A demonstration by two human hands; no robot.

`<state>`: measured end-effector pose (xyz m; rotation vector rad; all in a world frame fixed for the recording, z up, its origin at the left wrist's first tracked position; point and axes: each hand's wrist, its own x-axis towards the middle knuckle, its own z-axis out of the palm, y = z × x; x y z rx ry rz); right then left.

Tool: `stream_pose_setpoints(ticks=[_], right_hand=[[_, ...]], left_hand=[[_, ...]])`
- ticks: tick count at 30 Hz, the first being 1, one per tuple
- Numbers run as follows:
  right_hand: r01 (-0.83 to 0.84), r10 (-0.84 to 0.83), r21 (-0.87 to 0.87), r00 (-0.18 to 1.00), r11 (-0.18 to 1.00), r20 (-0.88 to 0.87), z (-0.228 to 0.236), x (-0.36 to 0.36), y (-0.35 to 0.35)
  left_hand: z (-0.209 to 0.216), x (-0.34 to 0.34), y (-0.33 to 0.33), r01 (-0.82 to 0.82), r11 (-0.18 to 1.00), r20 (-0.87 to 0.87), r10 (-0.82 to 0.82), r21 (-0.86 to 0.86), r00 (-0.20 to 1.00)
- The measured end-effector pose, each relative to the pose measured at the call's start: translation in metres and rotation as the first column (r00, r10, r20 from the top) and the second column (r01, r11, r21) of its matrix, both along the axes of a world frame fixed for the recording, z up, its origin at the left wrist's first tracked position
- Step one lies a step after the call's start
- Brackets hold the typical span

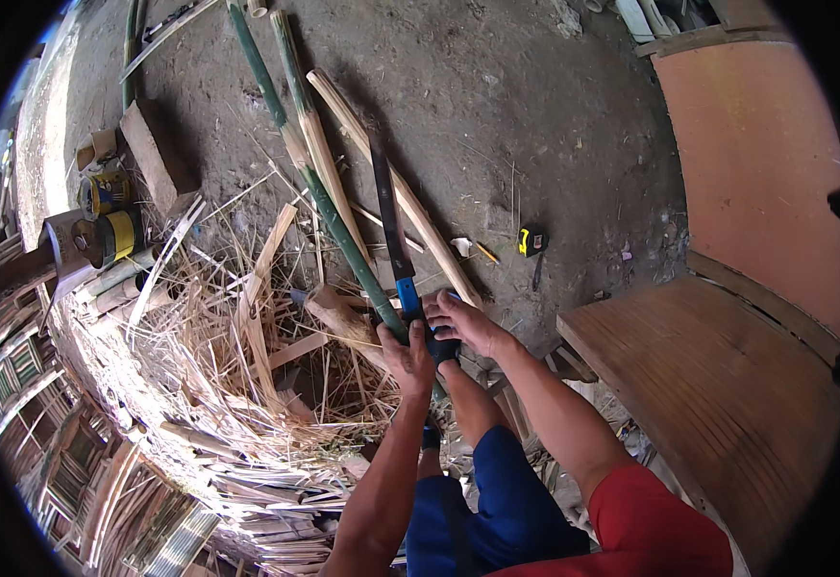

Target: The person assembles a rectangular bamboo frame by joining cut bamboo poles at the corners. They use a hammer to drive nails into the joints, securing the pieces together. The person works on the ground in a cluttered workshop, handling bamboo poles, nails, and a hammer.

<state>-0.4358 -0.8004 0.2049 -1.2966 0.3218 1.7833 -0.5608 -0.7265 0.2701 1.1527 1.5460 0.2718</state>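
Observation:
My left hand (407, 361) is closed around the lower part of a long green bamboo pole (338, 226), which slants away to the upper left with a bare, scraped band partway up. Next to the pole a machete (388, 216) points away from me, its long blade dark and its handle blue. The handle's lower end meets my left thumb; whether that hand also grips it, I cannot tell. My right hand (466, 325) is open just right of the handle, its fingers apart and slightly bent, the tips close to it.
Pale split bamboo lengths (420, 216) lie on the dirt floor ahead. Shavings (213, 337) heap at the left, by a wooden block (156, 159) and cans (117, 231). A yellow tape measure (531, 241) and a pencil (487, 253) lie right of centre. A wooden bench (699, 365) stands at the right.

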Motion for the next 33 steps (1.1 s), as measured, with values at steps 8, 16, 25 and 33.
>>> stream_pose_setpoints(ticks=[8, 16, 25, 33], right_hand=[[-0.118, 0.132, -0.069, 0.954, 0.991, 0.269, -0.009, -0.062, 0.108], [-0.472, 0.371, -0.029, 0.653, 0.881, 0.66, -0.036, -0.112, 0.128], [-0.245, 0.12, 0.223, 0.88, 0.943, 0.46, 0.046, -0.347, 0.027], [-0.658, 0.279, -0.091, 0.187, 0.747, 0.942, 0.054, -0.493, 0.007]], left_hand=[[-0.008, -0.044, 0.047, -0.162, 0.987, -0.114, 0.161, 0.001, 0.98], [-0.011, -0.163, 0.006, -0.097, 0.944, -0.187, 0.162, 0.315, 0.969], [0.025, -0.359, -0.125, -0.252, 0.942, 0.11, 0.233, 0.22, 0.966], [0.019, -0.674, -0.376, -0.63, 0.774, -0.322, 0.612, 0.058, 0.722]])
